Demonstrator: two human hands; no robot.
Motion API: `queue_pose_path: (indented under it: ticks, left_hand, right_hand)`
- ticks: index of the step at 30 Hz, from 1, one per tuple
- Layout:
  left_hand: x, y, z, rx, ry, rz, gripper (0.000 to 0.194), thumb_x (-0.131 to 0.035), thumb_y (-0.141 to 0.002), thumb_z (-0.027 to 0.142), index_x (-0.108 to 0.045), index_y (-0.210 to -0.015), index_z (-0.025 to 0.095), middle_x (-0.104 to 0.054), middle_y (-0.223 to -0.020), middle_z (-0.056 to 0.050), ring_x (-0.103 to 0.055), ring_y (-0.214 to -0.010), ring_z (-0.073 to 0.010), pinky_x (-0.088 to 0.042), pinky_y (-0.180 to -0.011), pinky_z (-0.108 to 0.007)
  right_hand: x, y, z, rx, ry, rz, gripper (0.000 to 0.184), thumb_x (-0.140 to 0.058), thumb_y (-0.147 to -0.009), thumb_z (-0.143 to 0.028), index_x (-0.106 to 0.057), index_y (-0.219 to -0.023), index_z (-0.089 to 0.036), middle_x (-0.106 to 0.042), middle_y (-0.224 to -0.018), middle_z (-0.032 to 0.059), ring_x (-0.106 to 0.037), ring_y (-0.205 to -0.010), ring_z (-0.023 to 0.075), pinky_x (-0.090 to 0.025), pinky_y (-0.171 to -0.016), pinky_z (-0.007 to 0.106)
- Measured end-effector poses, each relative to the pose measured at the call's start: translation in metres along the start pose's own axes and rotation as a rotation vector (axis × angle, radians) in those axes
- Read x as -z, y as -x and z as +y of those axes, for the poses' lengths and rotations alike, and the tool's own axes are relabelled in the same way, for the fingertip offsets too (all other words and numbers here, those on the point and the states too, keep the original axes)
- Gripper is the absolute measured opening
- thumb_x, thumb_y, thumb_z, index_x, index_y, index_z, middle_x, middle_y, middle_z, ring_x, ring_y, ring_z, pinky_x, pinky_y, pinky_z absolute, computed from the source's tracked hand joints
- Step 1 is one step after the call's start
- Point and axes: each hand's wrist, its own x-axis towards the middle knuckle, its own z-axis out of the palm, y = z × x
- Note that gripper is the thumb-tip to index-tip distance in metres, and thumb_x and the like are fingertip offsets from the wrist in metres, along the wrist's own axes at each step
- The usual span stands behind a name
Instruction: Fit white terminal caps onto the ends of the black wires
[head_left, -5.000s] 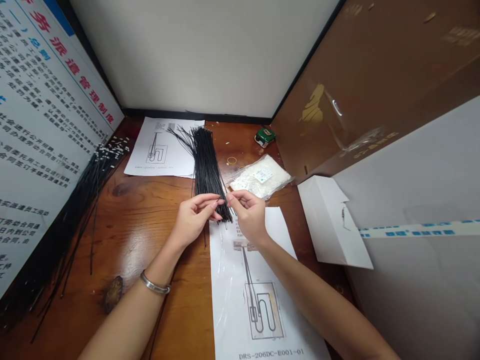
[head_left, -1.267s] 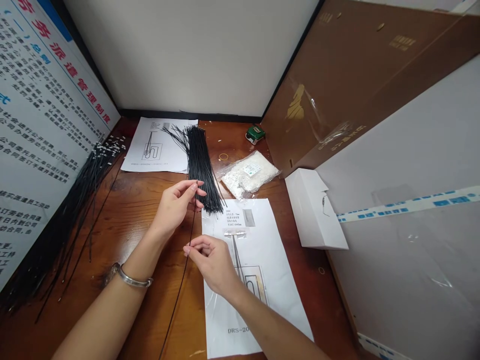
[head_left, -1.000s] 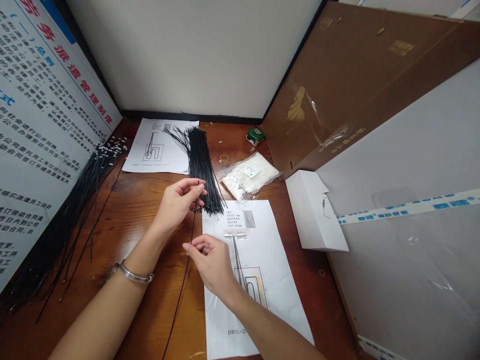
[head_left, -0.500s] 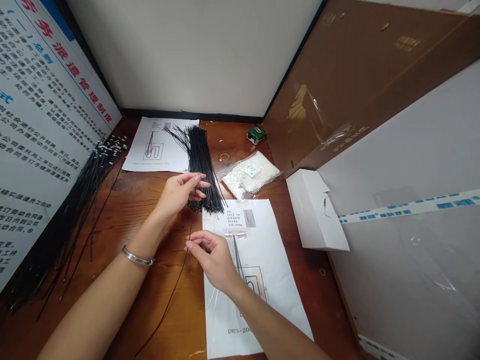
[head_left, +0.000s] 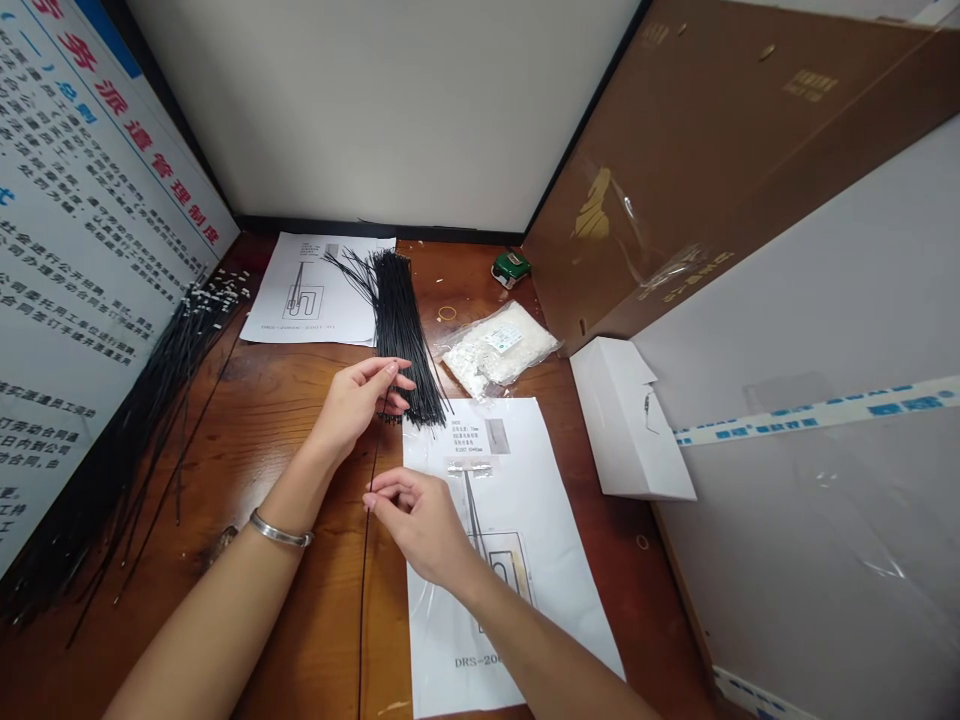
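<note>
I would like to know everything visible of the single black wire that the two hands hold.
The wire is thin and black, perhaps plastic-coated. The left hand pinches it near its upper end, which is too small to make out. Lower down, the right hand pinches it too. From there it runs almost straight, left of the nearer sheet, and leaves the picture at the bottom edge, so its other end is out of view. Whether it touches the table cannot be told.
</note>
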Motion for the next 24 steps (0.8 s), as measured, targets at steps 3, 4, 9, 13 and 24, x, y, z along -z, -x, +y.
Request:
queue_pose_path:
  ticks: [3, 4, 9, 13, 24]
  left_hand:
    - [0.004, 0.001, -0.011, -0.024, 0.068, 0.04, 0.037, -0.074, -0.069, 0.041, -0.069, -0.092, 0.012, -0.067, -0.072, -0.003, -0.058, -0.049, -0.0088, -0.049, -0.05, -0.022]
    - [0.005, 0.002, -0.015, -0.032, 0.087, 0.052, 0.037, -0.075, -0.069, 0.041, -0.069, -0.091, 0.012, -0.067, -0.071, -0.002, -0.057, -0.048, -0.0088, -0.048, -0.049, -0.022]
    - [0.013, 0.007, -0.029, -0.099, 0.177, 0.1, 0.034, -0.076, -0.069, 0.038, -0.071, -0.09, 0.012, -0.065, -0.067, -0.001, -0.057, -0.047, -0.008, -0.049, -0.048, -0.021]
    - [0.018, 0.01, -0.034, -0.118, 0.209, 0.122, 0.032, -0.076, -0.07, 0.036, -0.071, -0.091, 0.012, -0.065, -0.068, -0.001, -0.057, -0.047, -0.0078, -0.052, -0.047, -0.021]
    - [0.005, 0.017, -0.036, -0.08, 0.145, -0.025, 0.032, -0.074, -0.072, 0.039, -0.07, -0.088, 0.012, -0.069, -0.07, -0.003, -0.06, -0.048, -0.0102, -0.053, -0.043, -0.022]
  right_hand:
    - [0.0, 0.002, -0.003, -0.012, 0.037, -0.055, 0.013, -0.062, -0.077, -0.027, -0.066, -0.081, -0.015, -0.069, -0.07, 0.0033, -0.055, -0.057, 0.0118, -0.041, -0.055, 0.024]
    - [0.0, 0.004, -0.004, -0.016, 0.051, -0.073, 0.013, -0.062, -0.077, -0.027, -0.067, -0.081, -0.015, -0.07, -0.071, 0.0033, -0.056, -0.057, 0.0117, -0.041, -0.055, 0.024]
    - [0.022, 0.0, -0.018, 0.059, 0.202, 0.008, 0.02, -0.06, -0.079, -0.031, -0.069, -0.091, -0.017, -0.071, -0.081, 0.0041, -0.048, -0.049, 0.0092, -0.038, -0.048, 0.023]
    - [0.086, -0.03, -0.037, 0.185, 0.448, 0.309, 0.029, -0.055, -0.082, -0.037, -0.07, -0.095, -0.016, -0.07, -0.083, 0.0056, -0.041, -0.043, 0.0092, -0.034, -0.044, 0.024]
    - [0.143, -0.098, -0.049, 0.013, 1.105, 0.405, 0.037, -0.049, -0.086, -0.023, -0.068, -0.117, -0.022, -0.073, -0.098, 0.0111, -0.064, -0.093, 0.0261, -0.044, -0.076, 0.033]
